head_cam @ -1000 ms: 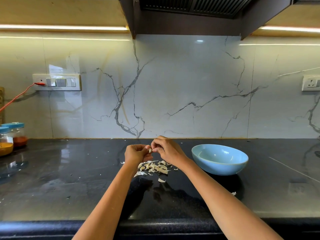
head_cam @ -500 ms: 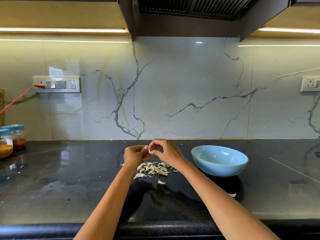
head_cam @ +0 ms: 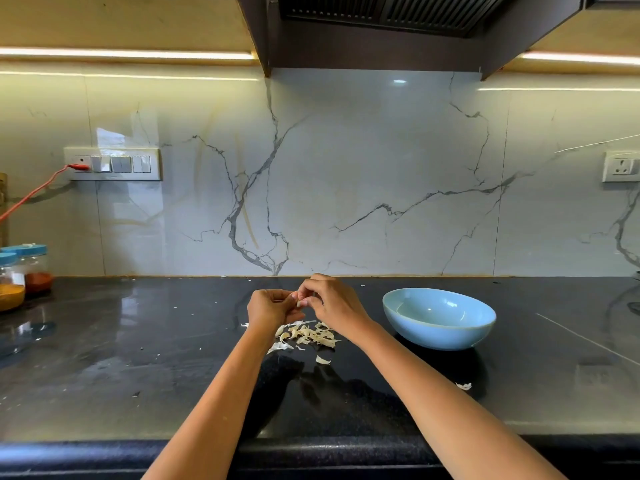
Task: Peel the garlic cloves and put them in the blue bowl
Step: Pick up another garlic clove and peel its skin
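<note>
The left hand (head_cam: 268, 308) pinches a small pale garlic clove (head_cam: 299, 303) at its fingertips, and the right hand (head_cam: 330, 301), which half a second ago had drawn slightly away, has closed in again so its curled fingers pick at the same clove. This suggests another strip of skin is being worked loose, so peeling is not finished. The clove sits between both hands, above a heap of papery white peels (head_cam: 308, 334) on the glossy black surface (head_cam: 138, 358). The pale blue ceramic bowl (head_cam: 439, 336) stands to the right, near the right hand.
</note>
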